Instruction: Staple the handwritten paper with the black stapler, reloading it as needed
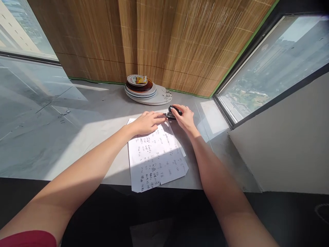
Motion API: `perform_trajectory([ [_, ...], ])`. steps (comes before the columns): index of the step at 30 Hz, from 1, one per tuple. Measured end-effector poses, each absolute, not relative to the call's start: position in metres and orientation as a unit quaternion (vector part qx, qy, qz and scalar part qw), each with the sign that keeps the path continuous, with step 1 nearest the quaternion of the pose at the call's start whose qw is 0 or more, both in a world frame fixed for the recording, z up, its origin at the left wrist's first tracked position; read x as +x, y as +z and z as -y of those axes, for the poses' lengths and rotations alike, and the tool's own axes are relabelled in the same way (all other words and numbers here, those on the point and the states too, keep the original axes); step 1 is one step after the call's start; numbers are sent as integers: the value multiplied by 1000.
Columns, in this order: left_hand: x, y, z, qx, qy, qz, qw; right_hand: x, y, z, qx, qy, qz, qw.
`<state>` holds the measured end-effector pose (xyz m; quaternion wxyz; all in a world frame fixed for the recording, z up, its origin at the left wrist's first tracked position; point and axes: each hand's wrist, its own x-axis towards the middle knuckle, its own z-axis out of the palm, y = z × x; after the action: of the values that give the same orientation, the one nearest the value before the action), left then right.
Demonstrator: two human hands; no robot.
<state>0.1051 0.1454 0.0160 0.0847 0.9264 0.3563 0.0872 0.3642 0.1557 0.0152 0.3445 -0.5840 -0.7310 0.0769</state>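
Note:
Handwritten paper sheets (159,157) lie on the grey stone surface, their near edge torn and reaching the surface's front edge. My left hand (147,122) rests on the top of the sheets with its fingers spread, the fingertips close to the stapler. A black stapler (170,115) sits at the far right corner of the paper. My right hand (184,118) is closed around the stapler from the right, with the thumb on its top. Whether the paper's corner is inside the stapler's jaw cannot be made out.
Behind my hands stands a stack of plates (141,93) with a small yellow packet (141,80) on top. A bamboo blind (154,41) hangs behind the plates. Windows (277,68) flank the surface, and a white wall (288,147) rises at the right.

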Motion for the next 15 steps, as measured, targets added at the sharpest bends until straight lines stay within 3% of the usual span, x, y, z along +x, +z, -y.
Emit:
perform_trajectory([
  [15, 111, 19, -140, 923, 65, -350, 144, 353, 17, -151, -563, 80, 740, 358],
])
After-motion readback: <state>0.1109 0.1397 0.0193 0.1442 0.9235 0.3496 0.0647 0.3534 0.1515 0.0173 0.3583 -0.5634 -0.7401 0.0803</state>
